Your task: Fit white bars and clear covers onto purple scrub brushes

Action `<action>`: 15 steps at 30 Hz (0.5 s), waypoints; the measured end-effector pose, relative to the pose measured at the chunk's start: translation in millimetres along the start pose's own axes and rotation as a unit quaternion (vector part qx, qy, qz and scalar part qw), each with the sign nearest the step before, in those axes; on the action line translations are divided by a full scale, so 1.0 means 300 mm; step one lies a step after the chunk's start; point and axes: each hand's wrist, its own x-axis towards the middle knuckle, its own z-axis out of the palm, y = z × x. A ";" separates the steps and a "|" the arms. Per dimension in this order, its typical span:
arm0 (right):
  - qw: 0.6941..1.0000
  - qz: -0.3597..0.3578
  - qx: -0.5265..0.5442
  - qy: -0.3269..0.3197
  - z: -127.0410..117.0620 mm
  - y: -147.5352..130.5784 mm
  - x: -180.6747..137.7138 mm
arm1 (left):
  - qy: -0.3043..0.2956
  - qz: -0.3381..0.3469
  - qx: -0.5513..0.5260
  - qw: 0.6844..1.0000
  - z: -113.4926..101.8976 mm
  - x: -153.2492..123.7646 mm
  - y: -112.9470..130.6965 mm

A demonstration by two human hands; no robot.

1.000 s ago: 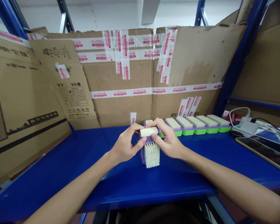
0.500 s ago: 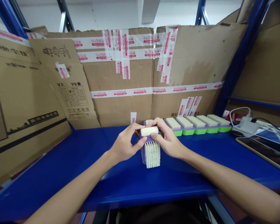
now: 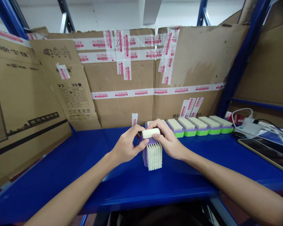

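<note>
A purple brush [image 3: 153, 155] with white bristles stands on end on the blue shelf [image 3: 108, 175], bristles facing me. A small white bar [image 3: 151, 133] sits at its top end. My left hand [image 3: 127, 147] pinches the bar's left end and the brush's side. My right hand [image 3: 168, 141] grips the bar's right end and the brush's top, thumb below the bar. Both hands are closed around them.
A row of several green-and-purple brushes [image 3: 198, 127], bristles up, runs along the shelf's back right. Taped cardboard boxes [image 3: 136, 75] wall the back and left. A charger with cables [image 3: 248, 127] and a tablet [image 3: 266, 153] lie at right.
Almost nothing differs. My right thumb has shifted slightly under the white bar, and the brush and hands stay in the same place.
</note>
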 end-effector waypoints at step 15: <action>0.999 0.029 0.045 -0.009 -0.005 -0.010 0.008 | 0.002 -0.004 0.006 1.000 -0.001 -0.004 -0.002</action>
